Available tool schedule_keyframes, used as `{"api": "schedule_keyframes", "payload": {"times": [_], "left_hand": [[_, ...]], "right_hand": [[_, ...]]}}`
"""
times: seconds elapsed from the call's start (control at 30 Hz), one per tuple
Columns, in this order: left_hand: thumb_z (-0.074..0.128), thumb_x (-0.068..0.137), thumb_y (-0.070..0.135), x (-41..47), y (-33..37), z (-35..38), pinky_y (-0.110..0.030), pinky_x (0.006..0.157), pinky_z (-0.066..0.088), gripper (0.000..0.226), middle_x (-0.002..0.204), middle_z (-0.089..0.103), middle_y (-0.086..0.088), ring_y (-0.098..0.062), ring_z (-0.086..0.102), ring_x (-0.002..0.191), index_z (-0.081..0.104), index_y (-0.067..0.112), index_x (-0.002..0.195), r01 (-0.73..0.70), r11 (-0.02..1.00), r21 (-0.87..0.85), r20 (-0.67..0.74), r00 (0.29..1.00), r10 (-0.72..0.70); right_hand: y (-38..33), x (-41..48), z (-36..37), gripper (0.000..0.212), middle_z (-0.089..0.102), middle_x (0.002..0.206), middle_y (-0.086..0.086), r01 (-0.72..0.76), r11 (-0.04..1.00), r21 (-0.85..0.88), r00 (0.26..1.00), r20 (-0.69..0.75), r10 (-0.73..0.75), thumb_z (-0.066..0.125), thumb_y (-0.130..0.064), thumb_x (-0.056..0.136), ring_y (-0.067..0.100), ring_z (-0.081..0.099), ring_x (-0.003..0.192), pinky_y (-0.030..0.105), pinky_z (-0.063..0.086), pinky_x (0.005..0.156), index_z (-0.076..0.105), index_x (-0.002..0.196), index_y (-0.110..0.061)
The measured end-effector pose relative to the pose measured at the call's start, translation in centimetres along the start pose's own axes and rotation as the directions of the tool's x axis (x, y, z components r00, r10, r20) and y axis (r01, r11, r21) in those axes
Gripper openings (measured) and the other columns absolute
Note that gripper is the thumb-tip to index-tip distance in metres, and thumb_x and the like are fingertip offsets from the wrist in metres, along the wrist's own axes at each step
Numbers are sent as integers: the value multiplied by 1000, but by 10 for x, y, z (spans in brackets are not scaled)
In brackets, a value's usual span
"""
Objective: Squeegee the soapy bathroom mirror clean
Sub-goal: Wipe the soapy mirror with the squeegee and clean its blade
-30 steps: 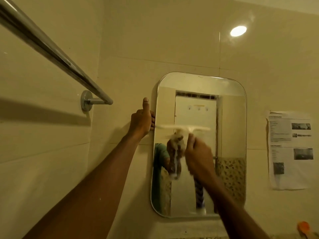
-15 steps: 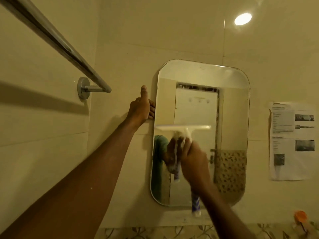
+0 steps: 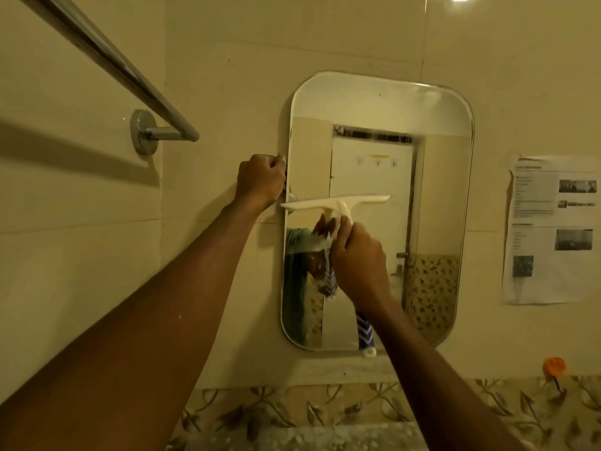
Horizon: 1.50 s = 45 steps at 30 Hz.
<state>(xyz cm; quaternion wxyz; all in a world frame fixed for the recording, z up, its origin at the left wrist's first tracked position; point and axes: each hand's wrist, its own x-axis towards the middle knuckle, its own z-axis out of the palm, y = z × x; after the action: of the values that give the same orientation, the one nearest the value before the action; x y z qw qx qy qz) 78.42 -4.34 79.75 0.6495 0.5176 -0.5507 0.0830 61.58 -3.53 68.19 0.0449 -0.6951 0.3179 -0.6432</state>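
Overhead, right hand (image 3: 359, 255) gripping squeegee (image 3: 336, 203), left hand (image 3: 260, 179) steadying mirror (image 3: 439, 125)

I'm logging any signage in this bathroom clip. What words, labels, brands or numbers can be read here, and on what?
Nothing is readable.
Paper sheet on the wall right of the mirror: printed lines and small photos, too blurred to read.
Squeegee in the right hand: blue zigzag pattern on the handle, no lettering visible.
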Motion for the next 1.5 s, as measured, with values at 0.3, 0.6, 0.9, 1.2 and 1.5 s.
{"api": "schedule_keyframes", "payload": {"times": [0.3,0.6,0.9,1.2,1.5], "left_hand": [[42,99,34,-18,-4,3,-43,68,58,45,73,69,-11,-22,67,66,67,3,77,12,999,-39,-38,999,-14],[41,100,31,-38,-7,2,-37,70,57,44,77,68,-11,-26,67,75,65,5,74,10,1000,29,-14,1000,-10],[41,100,32,-48,-19,6,-34,68,59,41,85,70,-14,-24,68,75,67,4,84,6,1000,30,-53,999,-4],[41,100,29,-66,-25,8,-33,66,57,39,81,67,-11,-25,66,76,63,5,77,16,999,50,-61,998,-13],[40,99,30,-80,-38,10,-46,68,56,43,74,66,-19,-32,64,69,63,2,75,19,996,92,-21,1000,-17]], "right_hand": [[69,-148,21,38,54,56,-11,-173,966,-193,971,133,201,34,-39,100,-12,57,62,8,41,45,63,93,-15],[12,-50,-4,32,56,63,-13,-44,997,-64,997,64,48,33,-37,103,-8,58,54,3,39,41,55,87,-20],[77,-159,0,30,49,49,-9,-108,959,-261,975,162,153,36,-38,102,-1,55,47,12,38,37,54,83,-23],[57,-127,-12,33,49,52,-11,-82,985,-152,988,119,100,33,-40,103,-3,55,52,9,38,38,51,78,-29],[81,-133,-5,34,52,57,-10,-13,959,-282,963,254,88,32,-45,98,-5,57,53,10,39,39,57,90,-23]]}}
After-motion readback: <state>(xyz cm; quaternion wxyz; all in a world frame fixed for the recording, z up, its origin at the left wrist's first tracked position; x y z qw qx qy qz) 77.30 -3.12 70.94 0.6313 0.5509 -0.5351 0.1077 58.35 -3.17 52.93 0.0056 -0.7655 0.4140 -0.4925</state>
